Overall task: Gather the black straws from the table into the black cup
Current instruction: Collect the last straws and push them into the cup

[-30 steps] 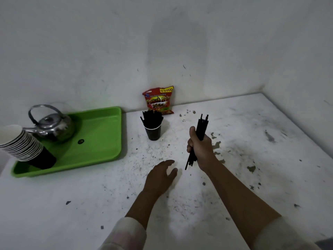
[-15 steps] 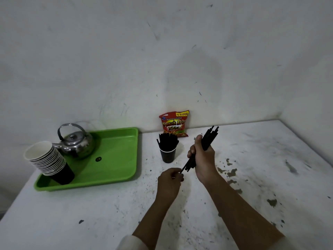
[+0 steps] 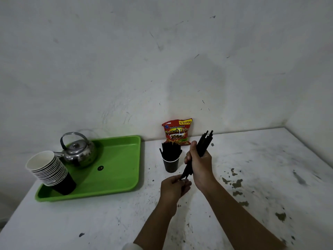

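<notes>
The red snack bag (image 3: 177, 132) against the wall reads "Kentang Goreng", "French Fries 2000" and "Rp. 2000". In front of it on the white surface (image 3: 270, 168) stands the black cup (image 3: 170, 164), already stuffed with straws. The right hand (image 3: 199, 162) is clenched around a tilted bundle of black straws (image 3: 204, 144); the left hand (image 3: 173, 187), fingers curled, pinches the bundle's lower ends.

Tray (image 3: 124, 179) at 9 o'clock on desk (image 3: 270, 177), kettle (image 3: 79, 152) and cup stack (image 3: 48, 168) in it, straw cup (image 3: 170, 164) centre, snack bag (image 3: 177, 131) at 12 o'clock behind
</notes>
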